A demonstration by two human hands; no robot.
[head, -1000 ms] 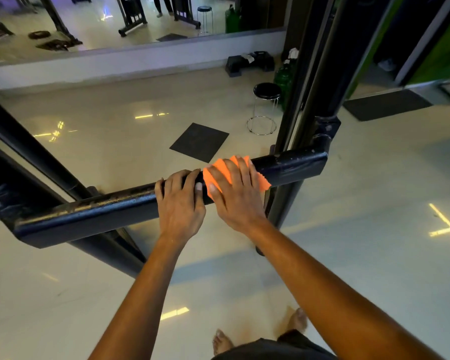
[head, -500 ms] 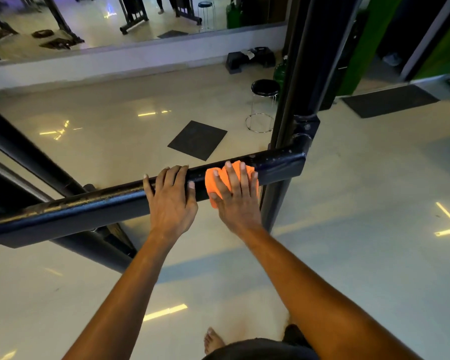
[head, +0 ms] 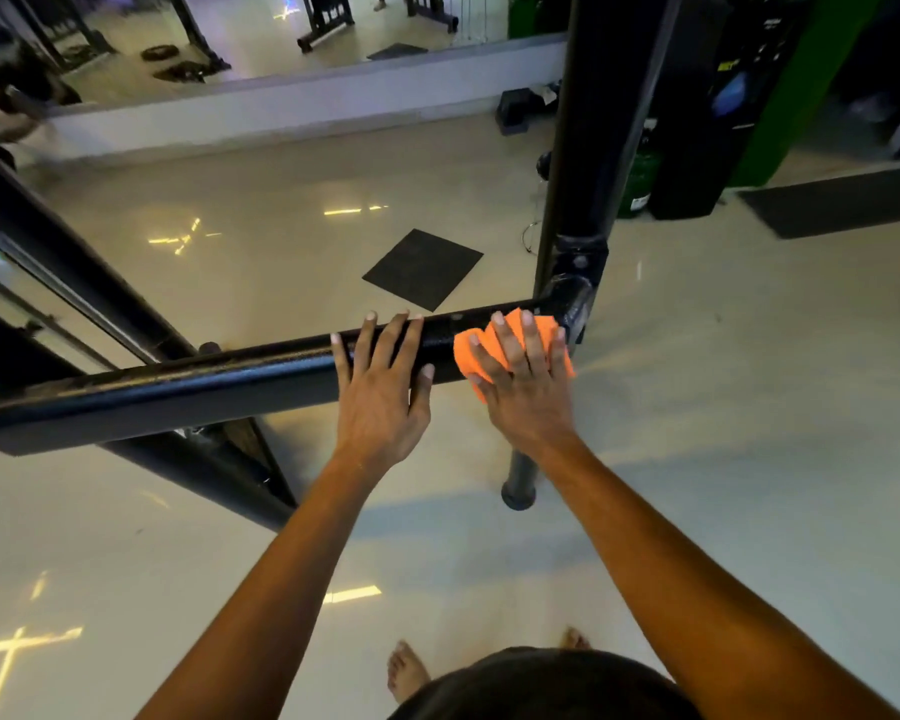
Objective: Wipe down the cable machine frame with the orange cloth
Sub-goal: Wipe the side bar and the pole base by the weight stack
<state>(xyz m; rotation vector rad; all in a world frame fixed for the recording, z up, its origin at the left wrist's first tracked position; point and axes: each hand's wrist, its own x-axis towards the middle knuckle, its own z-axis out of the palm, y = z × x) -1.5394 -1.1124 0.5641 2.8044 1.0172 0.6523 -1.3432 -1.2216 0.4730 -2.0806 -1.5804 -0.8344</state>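
Indoor light is moderate and comes from overhead, judging by the bright yellow streaks of glare on the glossy pale tiled floor [head: 697, 407]. Soft shadows fall beneath the arms. The wide lens bows the black painted metal frame bar [head: 178, 387] toward the edges. The upper corners look smeared, perhaps by motion blur, and dim.

Both arms reach forward and down, nearly straight. The left hand [head: 380, 387] lies palm-down with fingers spread and straight, its thumb hooked under to the right. The right hand [head: 523, 387] is flat just beside it, fingers spread and extended, pressing down. Bare feet show below.
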